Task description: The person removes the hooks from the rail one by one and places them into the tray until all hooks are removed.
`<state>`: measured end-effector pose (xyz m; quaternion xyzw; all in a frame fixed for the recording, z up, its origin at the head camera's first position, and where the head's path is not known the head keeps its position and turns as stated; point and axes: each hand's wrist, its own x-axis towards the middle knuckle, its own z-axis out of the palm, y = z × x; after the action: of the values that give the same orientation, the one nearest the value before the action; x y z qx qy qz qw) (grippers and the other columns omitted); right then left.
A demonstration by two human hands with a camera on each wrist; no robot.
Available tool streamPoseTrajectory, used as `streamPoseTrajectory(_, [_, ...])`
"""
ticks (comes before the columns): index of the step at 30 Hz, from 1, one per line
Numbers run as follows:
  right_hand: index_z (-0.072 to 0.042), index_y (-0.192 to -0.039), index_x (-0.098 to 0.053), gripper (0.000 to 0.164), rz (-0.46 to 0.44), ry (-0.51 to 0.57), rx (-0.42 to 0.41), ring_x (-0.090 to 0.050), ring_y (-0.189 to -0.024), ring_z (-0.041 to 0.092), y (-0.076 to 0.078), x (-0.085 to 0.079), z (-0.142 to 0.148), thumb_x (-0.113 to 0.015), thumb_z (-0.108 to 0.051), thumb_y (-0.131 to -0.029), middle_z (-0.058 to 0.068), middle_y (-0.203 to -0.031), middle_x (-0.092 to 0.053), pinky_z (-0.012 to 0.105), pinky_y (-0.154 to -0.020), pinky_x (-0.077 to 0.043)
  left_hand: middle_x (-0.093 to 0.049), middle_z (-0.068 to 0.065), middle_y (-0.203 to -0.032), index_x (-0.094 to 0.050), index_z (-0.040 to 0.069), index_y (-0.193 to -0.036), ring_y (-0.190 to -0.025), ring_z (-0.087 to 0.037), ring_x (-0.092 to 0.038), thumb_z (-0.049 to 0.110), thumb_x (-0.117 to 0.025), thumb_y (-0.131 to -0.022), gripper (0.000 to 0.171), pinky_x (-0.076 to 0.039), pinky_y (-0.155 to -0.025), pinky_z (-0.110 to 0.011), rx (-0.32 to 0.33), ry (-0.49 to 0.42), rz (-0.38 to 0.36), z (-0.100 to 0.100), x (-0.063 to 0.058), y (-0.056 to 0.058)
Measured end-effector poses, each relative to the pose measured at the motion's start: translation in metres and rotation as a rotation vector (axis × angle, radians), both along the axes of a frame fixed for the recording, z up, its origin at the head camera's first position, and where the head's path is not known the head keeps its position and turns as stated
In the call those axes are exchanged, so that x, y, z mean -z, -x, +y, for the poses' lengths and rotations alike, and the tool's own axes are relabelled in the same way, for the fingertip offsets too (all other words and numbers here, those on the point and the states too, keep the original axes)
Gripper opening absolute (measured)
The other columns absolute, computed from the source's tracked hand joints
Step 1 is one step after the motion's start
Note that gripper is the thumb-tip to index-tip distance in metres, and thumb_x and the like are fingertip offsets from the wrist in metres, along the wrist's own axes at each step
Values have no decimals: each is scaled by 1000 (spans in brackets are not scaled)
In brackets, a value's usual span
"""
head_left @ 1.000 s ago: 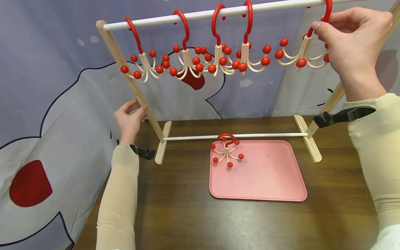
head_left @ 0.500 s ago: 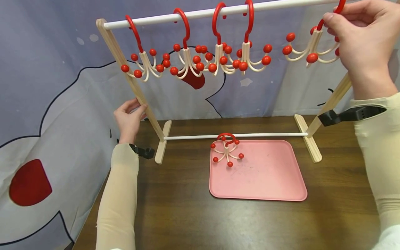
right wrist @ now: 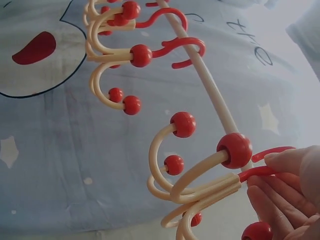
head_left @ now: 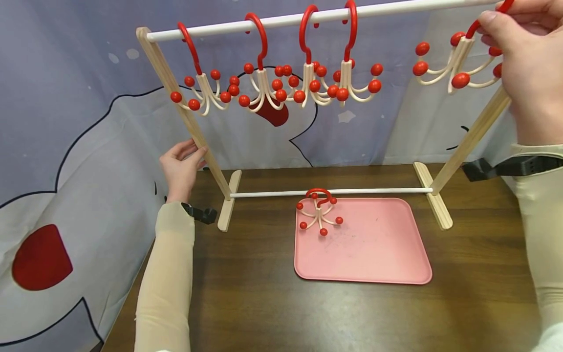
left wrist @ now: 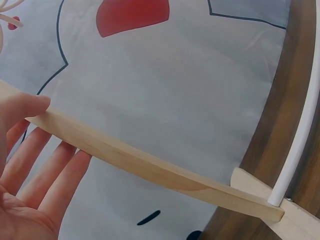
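Observation:
My right hand (head_left: pixel 534 63) pinches the red hook of an octopus-style hanger (head_left: pixel 462 56) near the right end of the rack's white top rod (head_left: pixel 404 7). In the right wrist view, the thumb and fingers of that hand (right wrist: pixel 290 197) hold the hook beside the rod, and the hanger's cream arms (right wrist: pixel 212 190) end in red balls. Lower on the left, my left hand (head_left: pixel 180 166) holds the rack's left wooden upright (head_left: pixel 195 129). The left wrist view has the thumb on one side of this upright (left wrist: pixel 145 162) and the fingers on the other.
Several similar hangers, such as one at the far left (head_left: pixel 190 46), hang from the top rod. Another hanger (head_left: pixel 319 213) lies on a pink tray (head_left: pixel 374 244) on the wooden table (head_left: pixel 264 303). A patterned curtain (head_left: pixel 119 161) is behind the rack.
My right hand has moved to the right along the top rod, carrying the pinched hanger with it. My left hand has stayed on the upright.

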<state>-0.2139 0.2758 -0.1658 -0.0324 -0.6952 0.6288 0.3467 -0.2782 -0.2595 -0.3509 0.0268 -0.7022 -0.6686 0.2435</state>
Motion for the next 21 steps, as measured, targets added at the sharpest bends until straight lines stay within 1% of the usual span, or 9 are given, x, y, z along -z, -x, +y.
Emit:
streamPoseTrajectory(2, [-18,-123,-72,40,-22,11,9,-67,-100,3,-2,0,1,-81,-34,-87,-5,-118,-68,12,-91,-47,-73,-12,-112,-76,7,-118,-93,-19,-73,8,-84,-86,33,-63,-76,-32,-3,0,-4,0,0,0])
streamPoseTrajectory(3, [-19,-124,-71,42,-40,21,12,-66,-102,3,-3,0,2,-80,-36,-87,-5,-119,-68,10,-86,-46,-73,-12,-112,-76,7,-118,-93,-19,-73,9,-84,-86,33,-63,-76,-32,-5,1,-6,0,1,0])
streamPoseTrajectory(6, [-20,-127,-69,45,-79,26,23,-64,-103,2,-6,-1,5,-78,-40,-88,-6,-120,-68,7,-72,-37,-74,-12,-112,-76,8,-118,-94,-19,-73,9,-84,-86,33,-63,-76,-32,-9,2,-9,0,1,-1])
streamPoseTrajectory(7, [-21,-129,-68,46,-96,16,32,-63,-104,1,-7,0,6,-77,-41,-88,-7,-121,-68,9,-68,-35,-74,-12,-112,-76,8,-118,-94,-19,-73,9,-84,-86,33,-63,-76,-31,-10,4,-9,0,1,-1])
streamPoseTrajectory(9, [-22,-130,-66,46,-112,7,41,-62,-106,0,-8,0,8,-76,-42,-90,-8,-121,-68,9,-68,-33,-74,-12,-112,-76,8,-118,-94,-19,-73,10,-84,-86,33,-63,-77,-31,-9,4,-8,-1,1,-1])
streamPoseTrajectory(11, [-21,-131,-65,45,-112,-20,42,-61,-107,1,-9,2,10,-74,-41,-92,-8,-123,-68,9,-71,-33,-74,-12,-112,-76,8,-118,-94,-19,-73,10,-84,-86,33,-63,-77,-31,-8,3,-10,0,1,-1])
streamPoseTrajectory(15, [-20,-132,-65,44,-98,-48,31,-60,-110,2,-10,8,16,-73,-39,-94,-7,-125,-66,9,-82,-35,-73,-12,-113,-76,8,-119,-95,-19,-73,11,-84,-87,33,-63,-78,-32,-9,13,-12,0,1,-1])
streamPoseTrajectory(18, [-20,-132,-66,47,-86,-55,25,-61,-113,3,-12,13,20,-74,-41,-91,-5,-126,-67,10,-91,-36,-73,-12,-113,-76,8,-119,-95,-19,-73,11,-83,-87,33,-63,-78,-32,-12,19,-13,0,1,-1])
streamPoseTrajectory(21, [-20,-132,-66,51,-94,-63,37,-61,-114,3,-16,19,20,-75,-44,-88,-5,-126,-67,10,-91,-39,-74,-12,-113,-76,8,-118,-95,-19,-73,10,-83,-87,32,-63,-77,-31,-14,11,-11,1,0,-1])
